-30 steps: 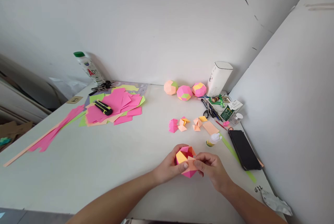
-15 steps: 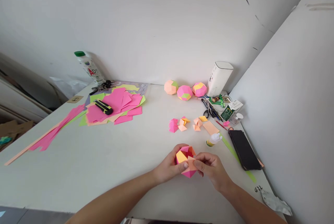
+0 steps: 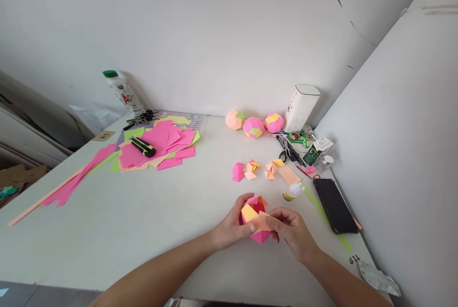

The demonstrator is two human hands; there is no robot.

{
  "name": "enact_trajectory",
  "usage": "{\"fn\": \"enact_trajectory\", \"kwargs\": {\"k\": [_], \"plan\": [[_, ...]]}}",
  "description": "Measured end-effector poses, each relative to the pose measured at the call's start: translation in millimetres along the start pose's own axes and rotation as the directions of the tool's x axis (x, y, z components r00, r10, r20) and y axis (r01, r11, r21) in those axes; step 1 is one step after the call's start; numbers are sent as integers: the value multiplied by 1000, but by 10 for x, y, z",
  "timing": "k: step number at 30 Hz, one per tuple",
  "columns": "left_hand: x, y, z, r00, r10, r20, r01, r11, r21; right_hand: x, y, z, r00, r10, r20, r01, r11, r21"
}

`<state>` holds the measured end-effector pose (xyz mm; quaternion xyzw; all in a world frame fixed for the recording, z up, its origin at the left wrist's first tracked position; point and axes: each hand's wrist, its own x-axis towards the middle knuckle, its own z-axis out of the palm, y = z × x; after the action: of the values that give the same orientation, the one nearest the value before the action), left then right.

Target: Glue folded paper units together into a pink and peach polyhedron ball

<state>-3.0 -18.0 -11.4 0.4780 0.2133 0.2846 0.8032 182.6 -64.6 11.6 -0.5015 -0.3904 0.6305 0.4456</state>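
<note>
A paper ball of pink, orange and peach facets, with an opening in its top, is held above the white table near its front. My left hand wraps around its left side, thumb across the front. With thumb and fingers pinched, my right hand grips a peach flap at the ball's right edge. Just beyond the hands lie folded pink paper pieces, orange and peach pieces and more peach pieces. A small glue bottle lies tilted to the right of them.
Three finished-looking paper balls rest by the wall. Pink and green paper sheets with a box cutter lie left. Scissors, a small jar and a black phone are at right, beside a side wall.
The peach flap at the ball's front right is now pulled outward by my right hand. The ball has turned slightly, and my left thumb has shifted a little left.
</note>
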Motion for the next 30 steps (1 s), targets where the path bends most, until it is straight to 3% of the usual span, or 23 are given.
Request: {"fn": "enact_trajectory", "kwargs": {"k": [6,15,23,27,30], "plan": [[38,-12,14,993,114,-13,-115,992,-49,25,-38,-30,998,57,6,-57,982,181],[63,40,87,977,130,168,-106,984,-142,18,-2,12,993,57,106,-80,970,230],[83,27,-30,994,101,31,-96,986,-133,8,-36,14,984,-44,171,26,994,109],[141,98,-151,989,88,-122,-110,977,-184,54,-11,-67,994,-87,68,88,996,-11],[172,116,-237,983,89,-159,-129,956,-262,167,113,-110,972,-234,-32,216,936,-277]]}}
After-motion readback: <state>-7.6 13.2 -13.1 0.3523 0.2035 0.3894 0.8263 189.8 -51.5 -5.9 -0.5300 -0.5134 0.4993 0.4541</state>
